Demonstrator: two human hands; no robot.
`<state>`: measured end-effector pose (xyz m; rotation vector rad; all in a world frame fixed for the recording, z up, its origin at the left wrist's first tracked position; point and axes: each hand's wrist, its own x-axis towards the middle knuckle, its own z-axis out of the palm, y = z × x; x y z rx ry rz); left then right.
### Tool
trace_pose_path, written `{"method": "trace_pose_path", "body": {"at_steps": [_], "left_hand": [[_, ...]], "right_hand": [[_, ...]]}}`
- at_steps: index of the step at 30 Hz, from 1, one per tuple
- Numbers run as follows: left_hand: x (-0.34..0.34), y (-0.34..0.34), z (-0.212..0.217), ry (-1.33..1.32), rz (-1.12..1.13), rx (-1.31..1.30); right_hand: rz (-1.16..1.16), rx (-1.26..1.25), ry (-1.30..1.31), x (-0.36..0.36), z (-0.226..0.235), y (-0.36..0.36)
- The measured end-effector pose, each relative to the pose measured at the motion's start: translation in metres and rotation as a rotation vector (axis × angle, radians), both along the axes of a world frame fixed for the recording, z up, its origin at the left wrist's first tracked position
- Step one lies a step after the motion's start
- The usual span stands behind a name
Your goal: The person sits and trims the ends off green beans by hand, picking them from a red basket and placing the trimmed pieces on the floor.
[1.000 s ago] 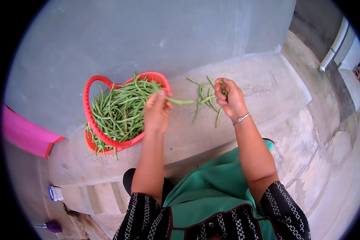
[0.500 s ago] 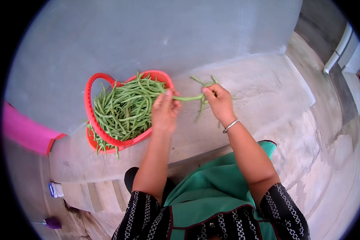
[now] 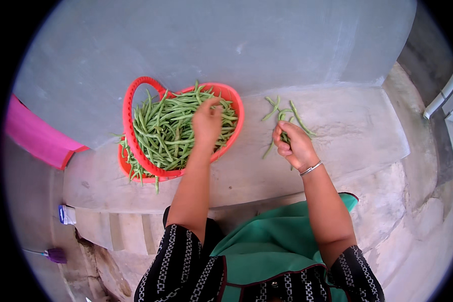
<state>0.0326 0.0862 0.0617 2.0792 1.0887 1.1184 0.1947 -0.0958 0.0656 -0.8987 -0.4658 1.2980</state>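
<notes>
A red plastic basket (image 3: 235, 143) with an arched handle stands on the concrete ledge, heaped with long green beans (image 3: 166, 123). Over the right side of the heap is my left hand (image 3: 206, 123), its fingers bent and smeared by motion, so whether it grips a bean is unclear. To the right of the basket, my right hand (image 3: 296, 145) is closed around some green beans (image 3: 285, 137), whose ends stick out past the fingers. A few loose green beans (image 3: 301, 119) lie on the ledge just beyond that hand.
Behind the ledge (image 3: 357, 121) rises a grey wall (image 3: 216, 40). A pink sheet-like thing (image 3: 40, 133) is at the left. Lower left are a purple broom head (image 3: 56, 255) and a small blue-and-white object (image 3: 67, 215). A green apron (image 3: 267, 236) covers my lap.
My left hand has left the bean stretched between both hands and moved over the basket. My right hand now has beans gathered in its fist. The view has shifted slightly.
</notes>
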Motion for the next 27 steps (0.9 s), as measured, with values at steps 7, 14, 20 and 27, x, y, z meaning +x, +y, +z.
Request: {"method": "trace_pose_path", "body": {"at_steps": [7,14,20,27], "left_hand": [[-0.085,0.049,0.001,0.398,0.457,0.374],[-0.072,0.026,0.045,0.068,0.279,0.406],[-0.021,-0.048,0.084,0.021,-0.075,0.647],[0.021,-0.097,0.050,0.087,-0.306,0.567]], "right_hand": [[0.122,0.003,-0.063,-0.017,-0.003,0.016],[0.142,-0.003,-0.059,-0.021,-0.008,0.017],[0.004,0.123,-0.117,-0.016,0.013,-0.003],[-0.128,0.109,-0.197,0.005,0.032,-0.030]]}}
